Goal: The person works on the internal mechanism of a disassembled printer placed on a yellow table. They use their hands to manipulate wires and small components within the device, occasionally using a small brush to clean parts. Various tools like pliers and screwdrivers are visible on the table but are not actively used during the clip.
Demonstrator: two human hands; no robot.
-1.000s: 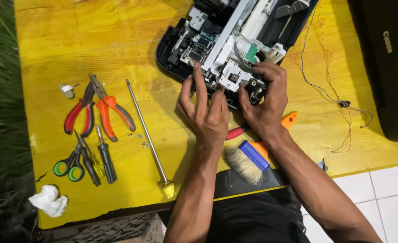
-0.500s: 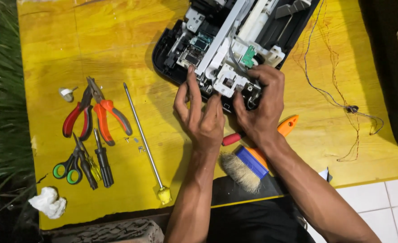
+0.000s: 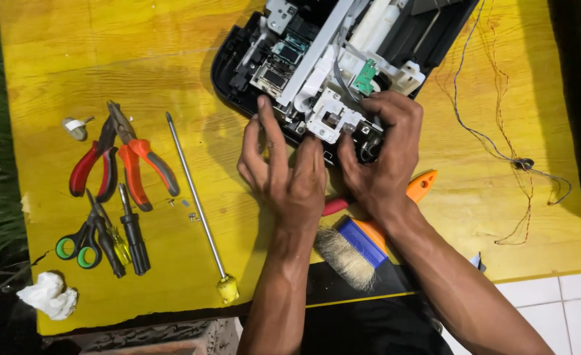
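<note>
So from my feed, both hands are on the opened-up printer (image 3: pixel 330 72) at the top middle of the yellow table (image 3: pixel 106 46); left hand (image 3: pixel 287 171) lies flat at its near edge, fingers spread and gripping nothing, index tip touching the white frame; right hand (image 3: pixel 382 158) is curled over the near corner by the green board (image 3: pixel 365 77), though I can't tell what it's pinching; paintbrush (image 3: pixel 356 246) sits under the wrists; pliers (image 3: pixel 133 158), scissors (image 3: pixel 80 240) and a long screwdriver (image 3: pixel 195 204) lie off left.
</note>
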